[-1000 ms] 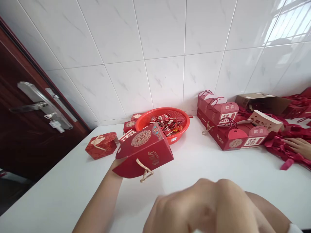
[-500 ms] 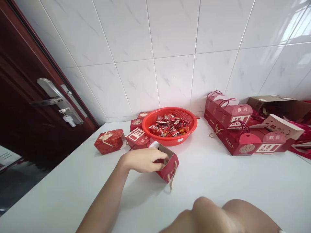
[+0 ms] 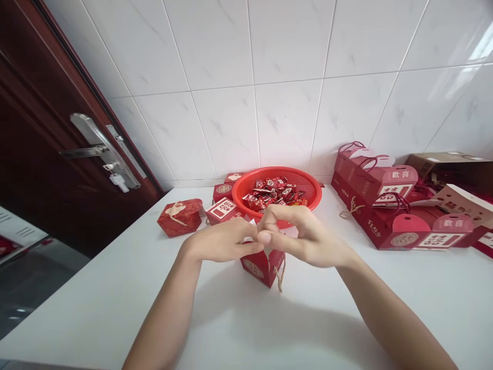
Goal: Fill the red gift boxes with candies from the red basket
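A small red gift box (image 3: 259, 267) with a rope handle stands on the white table, its top partly covered by my hands. My left hand (image 3: 221, 241) comes in from the left, fingers closed on the box's upper edge. From the right, my right hand (image 3: 304, 237) pinches at the top of the same box, thumb and forefinger close to my left fingertips. What lies between the fingertips is mostly hidden. Just behind stands a red plastic basket (image 3: 316, 191) of wrapped sweets (image 3: 275, 190), partly covered by my right hand.
Several closed gift boxes (image 3: 179, 218) sit left of the basket. At the right, red handled boxes (image 3: 389, 190) stand in a group by a cardboard carton (image 3: 454, 162). A tiled wall (image 3: 288, 118) runs behind the table (image 3: 308, 318); a dark door (image 3: 42, 103) is at the left.
My right hand has risen from the lower edge to the top of the box. My left hand has come out of the box to its upper edge. The view has shifted slightly.
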Demonstrator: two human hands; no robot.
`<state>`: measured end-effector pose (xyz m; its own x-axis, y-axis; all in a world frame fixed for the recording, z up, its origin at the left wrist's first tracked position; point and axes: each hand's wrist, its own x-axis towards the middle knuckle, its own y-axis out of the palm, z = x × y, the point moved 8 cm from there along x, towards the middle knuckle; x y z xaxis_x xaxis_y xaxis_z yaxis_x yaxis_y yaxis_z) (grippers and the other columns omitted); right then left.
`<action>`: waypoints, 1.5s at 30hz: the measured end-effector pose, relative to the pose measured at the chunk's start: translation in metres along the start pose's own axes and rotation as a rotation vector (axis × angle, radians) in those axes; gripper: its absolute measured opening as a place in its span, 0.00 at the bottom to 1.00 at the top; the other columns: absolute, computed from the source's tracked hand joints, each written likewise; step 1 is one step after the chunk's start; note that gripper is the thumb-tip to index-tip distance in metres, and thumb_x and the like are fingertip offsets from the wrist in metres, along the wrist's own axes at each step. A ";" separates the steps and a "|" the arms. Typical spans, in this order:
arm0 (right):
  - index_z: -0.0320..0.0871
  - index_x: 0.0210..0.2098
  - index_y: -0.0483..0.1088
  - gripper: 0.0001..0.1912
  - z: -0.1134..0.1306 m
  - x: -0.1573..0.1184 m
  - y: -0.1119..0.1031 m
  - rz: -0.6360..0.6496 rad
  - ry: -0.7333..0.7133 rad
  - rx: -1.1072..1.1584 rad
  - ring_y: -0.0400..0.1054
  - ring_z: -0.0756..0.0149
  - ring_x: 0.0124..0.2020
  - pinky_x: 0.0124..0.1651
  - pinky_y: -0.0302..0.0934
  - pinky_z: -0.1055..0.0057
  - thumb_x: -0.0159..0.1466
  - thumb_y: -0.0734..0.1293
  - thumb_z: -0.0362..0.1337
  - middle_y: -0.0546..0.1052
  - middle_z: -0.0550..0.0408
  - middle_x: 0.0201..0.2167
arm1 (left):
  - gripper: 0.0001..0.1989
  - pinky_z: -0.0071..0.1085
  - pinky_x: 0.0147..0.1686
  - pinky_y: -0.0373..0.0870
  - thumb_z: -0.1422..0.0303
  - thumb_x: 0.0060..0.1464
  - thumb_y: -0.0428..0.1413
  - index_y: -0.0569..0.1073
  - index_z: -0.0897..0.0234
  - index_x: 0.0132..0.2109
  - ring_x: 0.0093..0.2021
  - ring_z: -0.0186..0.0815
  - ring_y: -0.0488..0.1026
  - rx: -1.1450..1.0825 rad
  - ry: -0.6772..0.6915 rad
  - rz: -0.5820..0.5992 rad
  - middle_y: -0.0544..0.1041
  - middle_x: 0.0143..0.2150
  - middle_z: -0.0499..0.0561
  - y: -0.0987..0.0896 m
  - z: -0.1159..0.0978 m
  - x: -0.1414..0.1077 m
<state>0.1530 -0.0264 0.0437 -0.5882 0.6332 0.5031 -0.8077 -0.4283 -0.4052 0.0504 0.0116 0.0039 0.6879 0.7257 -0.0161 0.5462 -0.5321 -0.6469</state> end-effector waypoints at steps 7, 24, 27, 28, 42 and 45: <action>0.44 0.27 0.61 0.12 -0.062 0.005 0.015 0.292 0.180 -0.288 0.61 0.72 0.26 0.29 0.53 0.73 0.65 0.67 0.34 0.69 0.62 0.26 | 0.10 0.27 0.27 0.60 0.72 0.55 0.51 0.77 0.62 0.32 0.28 0.33 0.69 0.324 -0.093 0.182 0.75 0.27 0.46 0.002 0.002 0.000; 0.41 0.27 0.70 0.14 -0.056 0.020 0.047 0.096 -0.012 -0.708 0.60 0.68 0.30 0.33 0.50 0.71 0.70 0.65 0.36 0.69 0.55 0.26 | 0.30 0.32 0.45 0.69 0.61 0.38 0.69 0.75 0.59 0.51 0.51 0.47 0.74 0.488 -0.215 0.144 0.78 0.50 0.51 -0.024 0.027 -0.019; 0.41 0.21 0.67 0.20 -0.071 0.015 0.041 0.146 0.169 -0.703 0.61 0.70 0.27 0.29 0.49 0.72 0.66 0.69 0.42 0.70 0.56 0.25 | 0.40 0.33 0.47 0.69 0.60 0.36 0.70 0.72 0.56 0.59 0.57 0.50 0.72 0.492 -0.276 0.125 0.76 0.57 0.52 -0.029 0.034 -0.021; 0.41 0.22 0.69 0.19 -0.075 0.010 0.038 0.161 0.239 -0.690 0.62 0.70 0.27 0.29 0.50 0.73 0.65 0.70 0.43 0.72 0.55 0.28 | 0.43 0.33 0.48 0.69 0.60 0.35 0.70 0.70 0.55 0.62 0.59 0.51 0.71 0.487 -0.300 0.122 0.74 0.60 0.53 -0.031 0.037 -0.021; 0.49 0.64 0.63 0.33 -0.073 -0.101 0.017 0.232 0.659 -0.922 0.79 0.51 0.37 0.36 0.71 0.58 0.63 0.70 0.52 0.65 0.45 0.67 | 0.55 0.43 0.63 0.62 0.61 0.35 0.71 0.58 0.50 0.71 0.69 0.54 0.59 0.358 -0.092 0.355 0.64 0.70 0.52 0.035 0.037 0.019; 0.49 0.69 0.57 0.33 -0.079 -0.114 0.010 0.174 0.680 -0.925 0.79 0.52 0.37 0.36 0.72 0.57 0.67 0.64 0.51 0.56 0.44 0.72 | 0.51 0.44 0.64 0.60 0.60 0.40 0.70 0.59 0.48 0.70 0.71 0.54 0.56 0.342 -0.167 0.313 0.59 0.73 0.50 0.037 0.042 0.023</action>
<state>0.2149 -0.0521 -0.0784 -0.3182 0.9479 -0.0145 -0.2149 -0.0870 -0.9728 0.0658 0.0268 -0.0523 0.6928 0.6288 -0.3530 0.1180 -0.5818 -0.8047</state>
